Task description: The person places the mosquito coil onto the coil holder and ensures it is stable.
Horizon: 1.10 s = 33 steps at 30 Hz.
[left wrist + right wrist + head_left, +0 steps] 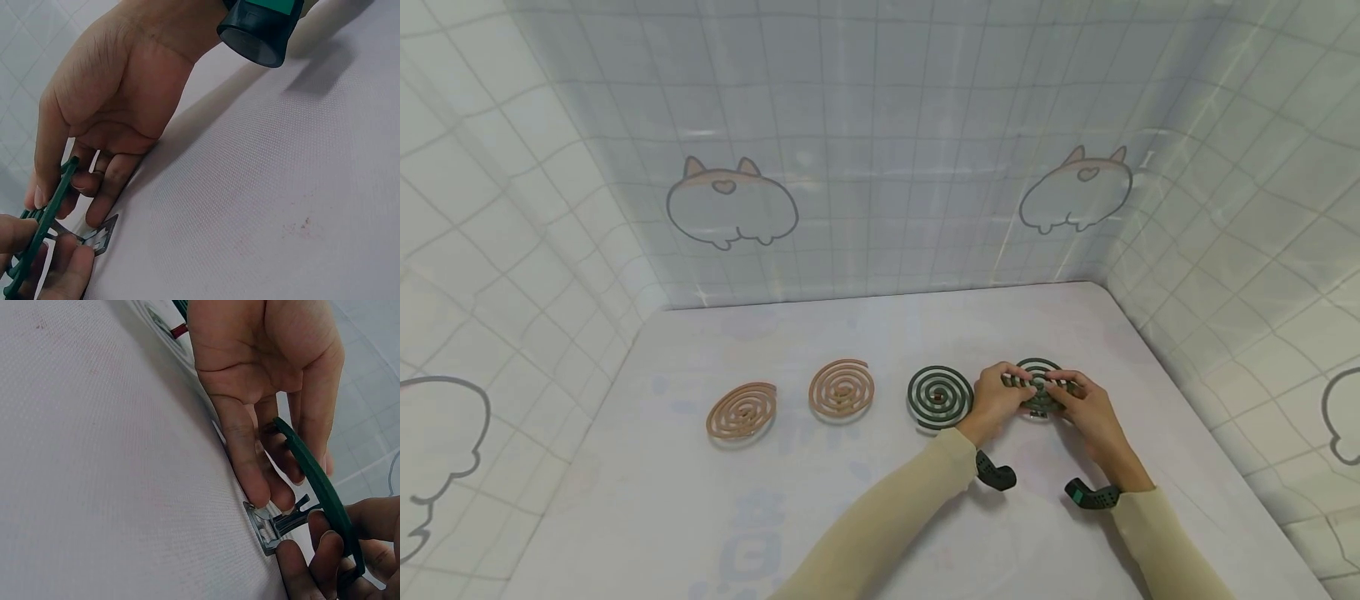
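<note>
A green mosquito coil (1039, 386) is held between both hands at the right of the table. My left hand (995, 402) pinches its left edge, and my right hand (1093, 417) grips the right side. Below the coil, a small metal stand (262, 528) sits on the table, with fingertips of both hands touching it or very close. In the right wrist view the coil is tilted and its upright meets the stand. Just left of my left hand, another green coil (939, 398) rests raised on its own support.
Two brown coils, one in the middle (841, 390) and one further left (741, 412), stand on the white table (647, 500). Tiled-pattern walls (887, 167) enclose the table at the back and sides. Each wrist wears a black camera (1092, 495).
</note>
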Tool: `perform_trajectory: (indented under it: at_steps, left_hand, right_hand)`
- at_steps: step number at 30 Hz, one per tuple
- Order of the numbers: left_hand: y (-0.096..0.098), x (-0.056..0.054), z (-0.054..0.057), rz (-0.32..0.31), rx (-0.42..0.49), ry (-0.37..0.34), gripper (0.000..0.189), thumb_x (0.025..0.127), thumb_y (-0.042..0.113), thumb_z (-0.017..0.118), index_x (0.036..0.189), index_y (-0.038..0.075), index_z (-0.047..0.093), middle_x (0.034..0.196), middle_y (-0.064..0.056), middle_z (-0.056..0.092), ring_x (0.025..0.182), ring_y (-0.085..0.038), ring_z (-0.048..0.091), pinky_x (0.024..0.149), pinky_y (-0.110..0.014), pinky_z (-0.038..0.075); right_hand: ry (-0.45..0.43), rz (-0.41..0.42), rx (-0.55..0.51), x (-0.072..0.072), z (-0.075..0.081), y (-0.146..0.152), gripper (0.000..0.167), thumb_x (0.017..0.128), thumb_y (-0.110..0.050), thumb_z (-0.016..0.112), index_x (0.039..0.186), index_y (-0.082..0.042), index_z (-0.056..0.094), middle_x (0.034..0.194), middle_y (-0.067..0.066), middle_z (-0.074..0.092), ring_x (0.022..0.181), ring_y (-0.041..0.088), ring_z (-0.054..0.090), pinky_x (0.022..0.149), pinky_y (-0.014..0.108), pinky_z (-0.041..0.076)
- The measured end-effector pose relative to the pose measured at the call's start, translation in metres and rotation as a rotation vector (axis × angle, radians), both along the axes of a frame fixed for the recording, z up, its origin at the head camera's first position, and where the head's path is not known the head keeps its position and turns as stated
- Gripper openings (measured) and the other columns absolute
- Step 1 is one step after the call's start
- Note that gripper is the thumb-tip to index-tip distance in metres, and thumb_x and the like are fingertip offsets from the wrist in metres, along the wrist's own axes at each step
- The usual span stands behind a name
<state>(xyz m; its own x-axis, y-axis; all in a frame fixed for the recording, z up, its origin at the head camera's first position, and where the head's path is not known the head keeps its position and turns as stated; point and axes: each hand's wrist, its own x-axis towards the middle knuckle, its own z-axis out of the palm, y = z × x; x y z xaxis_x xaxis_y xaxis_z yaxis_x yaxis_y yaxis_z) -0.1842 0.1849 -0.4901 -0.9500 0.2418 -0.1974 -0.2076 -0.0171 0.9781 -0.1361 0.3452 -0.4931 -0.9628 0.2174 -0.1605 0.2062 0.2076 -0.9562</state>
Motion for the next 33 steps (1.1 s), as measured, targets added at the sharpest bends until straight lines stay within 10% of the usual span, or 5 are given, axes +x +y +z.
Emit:
perform_trajectory:
  at_steps: [33]
  left_hand:
    - [-0.0001, 0.0019, 0.0054, -0.009, -0.09, 0.031, 0.014, 0.088, 0.002, 0.079, 0.093, 0.014, 0.074, 0.076, -0.003, 0.061, 0.066, -0.028, 0.07, 0.06, -0.038, 0.061]
  right_hand:
    - [-0.006, 0.004, 0.05, -0.001, 0.002, 0.0009, 0.049, 0.102, -0.034, 0.067, 0.137, -0.003, 0.056, 0.11, 0.006, 0.064, 0.093, 0.009, 0.064, 0.078, 0.025, 0.058]
